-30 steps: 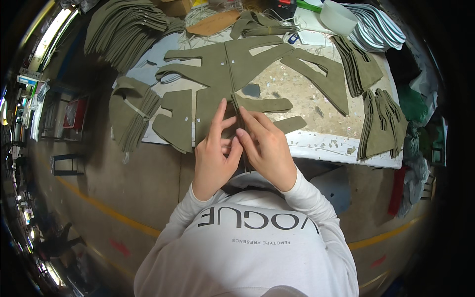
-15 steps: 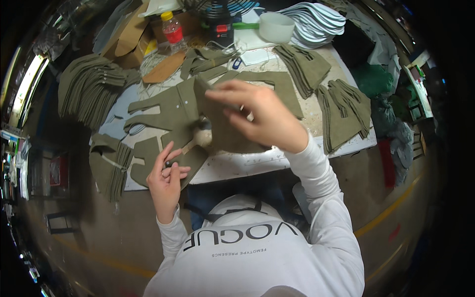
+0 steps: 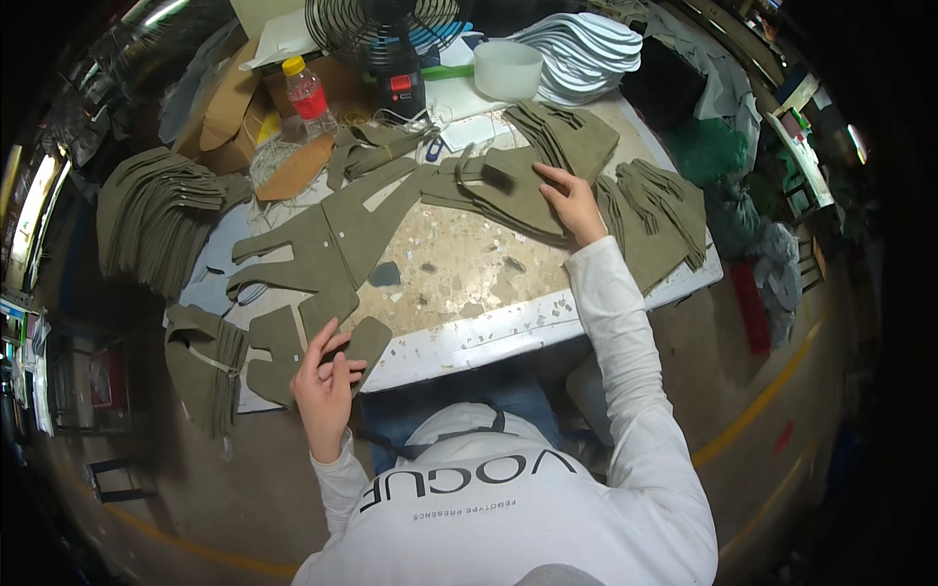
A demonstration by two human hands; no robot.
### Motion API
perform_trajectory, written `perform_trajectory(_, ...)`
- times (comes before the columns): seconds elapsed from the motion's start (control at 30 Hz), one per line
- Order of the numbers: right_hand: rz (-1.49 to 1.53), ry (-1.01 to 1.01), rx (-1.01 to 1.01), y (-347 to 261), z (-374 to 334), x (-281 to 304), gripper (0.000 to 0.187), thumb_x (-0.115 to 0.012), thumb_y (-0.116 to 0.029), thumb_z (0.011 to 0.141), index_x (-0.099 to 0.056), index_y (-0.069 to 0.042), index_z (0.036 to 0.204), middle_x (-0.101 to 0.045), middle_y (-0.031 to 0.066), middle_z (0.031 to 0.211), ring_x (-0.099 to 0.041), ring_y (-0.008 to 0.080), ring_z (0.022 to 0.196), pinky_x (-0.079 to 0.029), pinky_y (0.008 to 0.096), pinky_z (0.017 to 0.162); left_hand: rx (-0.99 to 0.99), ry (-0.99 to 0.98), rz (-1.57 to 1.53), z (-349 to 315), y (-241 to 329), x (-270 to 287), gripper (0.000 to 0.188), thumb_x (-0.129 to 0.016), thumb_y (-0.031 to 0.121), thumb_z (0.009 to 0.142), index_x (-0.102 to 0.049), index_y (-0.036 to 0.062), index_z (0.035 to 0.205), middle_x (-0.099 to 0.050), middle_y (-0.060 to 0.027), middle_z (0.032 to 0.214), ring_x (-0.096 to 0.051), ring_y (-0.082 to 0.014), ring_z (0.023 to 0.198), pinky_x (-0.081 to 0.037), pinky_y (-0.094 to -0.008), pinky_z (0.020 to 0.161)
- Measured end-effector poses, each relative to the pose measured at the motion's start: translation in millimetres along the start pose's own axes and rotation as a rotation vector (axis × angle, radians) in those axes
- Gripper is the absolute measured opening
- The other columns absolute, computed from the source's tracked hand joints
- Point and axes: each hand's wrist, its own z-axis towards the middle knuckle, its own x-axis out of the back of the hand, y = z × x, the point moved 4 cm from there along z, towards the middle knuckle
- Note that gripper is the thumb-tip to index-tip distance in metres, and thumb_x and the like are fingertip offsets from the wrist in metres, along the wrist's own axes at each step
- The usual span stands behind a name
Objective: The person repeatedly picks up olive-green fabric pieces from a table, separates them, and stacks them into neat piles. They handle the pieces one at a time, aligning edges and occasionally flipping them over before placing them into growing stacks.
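Observation:
At the back right of the table, my right hand (image 3: 578, 207) rests on an olive-green cut fabric piece (image 3: 518, 198) lying on other such pieces. Its thumb and forefinger are apart on the fabric, and a dark flap by the fingertips is blurred. Loosely curled, with its fingers apart, my left hand (image 3: 327, 383) hovers over several flat olive pieces (image 3: 271, 337) at the table's front left. A small dark patch shows between its fingers; I cannot make out what it is. Beyond that hand, a larger slotted olive piece (image 3: 327, 230) lies spread out.
Stacks of olive pieces stand at the far left (image 3: 161, 210), front left (image 3: 203, 366) and right (image 3: 650, 234). Behind are a fan (image 3: 391, 39), a yellow-capped bottle (image 3: 307, 95), a white bowl (image 3: 507, 73) and stacked pale sheets (image 3: 586, 54). Dark scraps (image 3: 385, 274) litter the worn tabletop (image 3: 449, 254).
My right hand has moved right and away with the fabric piece, which now lies on the back-right pieces. The worn tabletop in the middle is uncovered. My left hand has stayed near its place.

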Motion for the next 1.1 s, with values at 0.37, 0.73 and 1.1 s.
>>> perform_trajectory(0.37,-0.837,0.309,0.045,-49.7,-31.4,-5.0,0.033,-0.079,-0.032,0.077,-0.070,-0.007,0.098,-0.063,0.0116,0.091,-0.064,0.0305,0.085,-0.052,0.0400,0.075,0.041,0.010,0.041,-5.5,0.4,8.1,0.031,-0.047,-0.002,0.097,-0.056,-0.0031,0.127,-0.067,-0.0170,0.113,-0.071,-0.0171,0.081,-0.056,-0.0236,0.063)
perform_trajectory(0.73,-0.725,0.150,-0.234,-32.0,-25.7,4.2,0.053,-0.078,-0.056,0.072,-0.066,-0.004,0.065,-0.067,0.0168,0.066,-0.066,0.0354,0.066,-0.052,0.0426,0.065,0.015,0.021,0.135,-3.2,-0.8,12.2,0.015,-0.050,-0.001,0.097,-0.063,-0.0043,0.102,-0.070,-0.0067,0.094,-0.071,-0.0131,0.077,-0.054,-0.0223,0.061)
perform_trajectory(1.1,-0.939,0.223,-0.007,-41.0,-30.6,7.6,0.047,-0.079,-0.043,0.075,-0.063,-0.007,0.102,-0.066,0.0176,0.100,-0.062,0.0378,0.091,-0.049,0.0444,0.076,0.051,0.205,0.252,-19.3,-6.7,70.2,0.012,-0.056,0.000,0.095,-0.064,-0.0039,0.103,-0.070,-0.0069,0.093,-0.070,-0.0116,0.076,-0.052,-0.0214,0.061)
